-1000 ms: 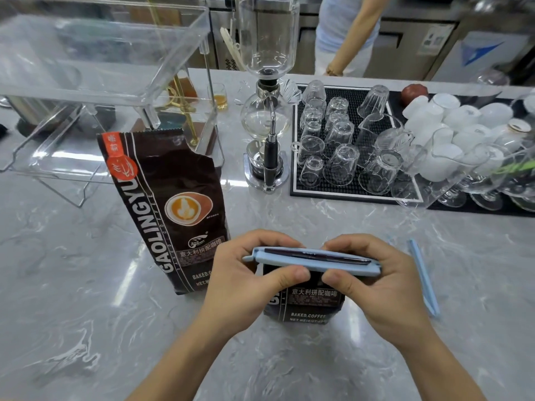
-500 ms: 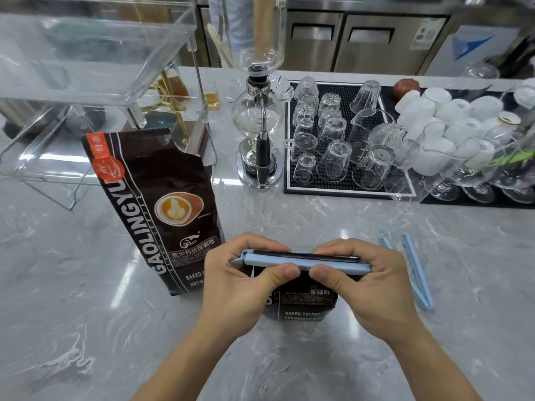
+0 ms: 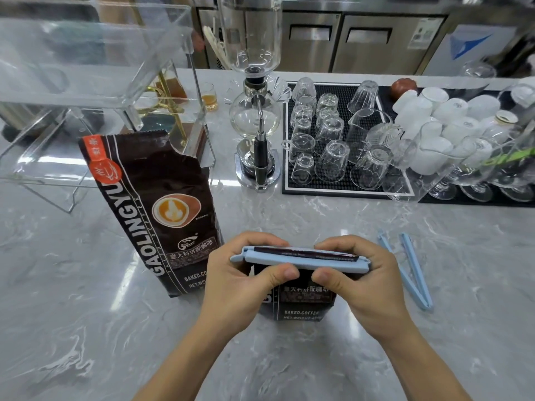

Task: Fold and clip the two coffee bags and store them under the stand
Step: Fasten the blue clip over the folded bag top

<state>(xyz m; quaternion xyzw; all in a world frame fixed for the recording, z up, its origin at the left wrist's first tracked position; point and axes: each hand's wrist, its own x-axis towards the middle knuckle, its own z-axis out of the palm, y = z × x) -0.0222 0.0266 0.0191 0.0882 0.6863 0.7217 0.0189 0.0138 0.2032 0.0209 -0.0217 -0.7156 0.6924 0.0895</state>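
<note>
A folded dark coffee bag (image 3: 301,302) stands on the marble counter in front of me, with a light blue clip (image 3: 301,260) across its folded top. My left hand (image 3: 246,276) grips the clip's left end, thumb pressing its front. My right hand (image 3: 359,279) grips the right end the same way. A taller, unfolded coffee bag (image 3: 150,209) with a torn-open top stands upright to the left. A second blue clip (image 3: 411,273) lies open on the counter to the right. The clear acrylic stand (image 3: 95,62) sits at the back left.
A glass siphon coffee maker (image 3: 254,117) stands behind the bags. A black mat (image 3: 347,186) holds several upturned glasses, with white cups (image 3: 434,111) and stemmed glasses further right. Steel cabinets line the back.
Both hands stay on the clip and the folded bag. The view has shifted slightly, bringing the second blue clip fully into sight. The person at the back has left the view.
</note>
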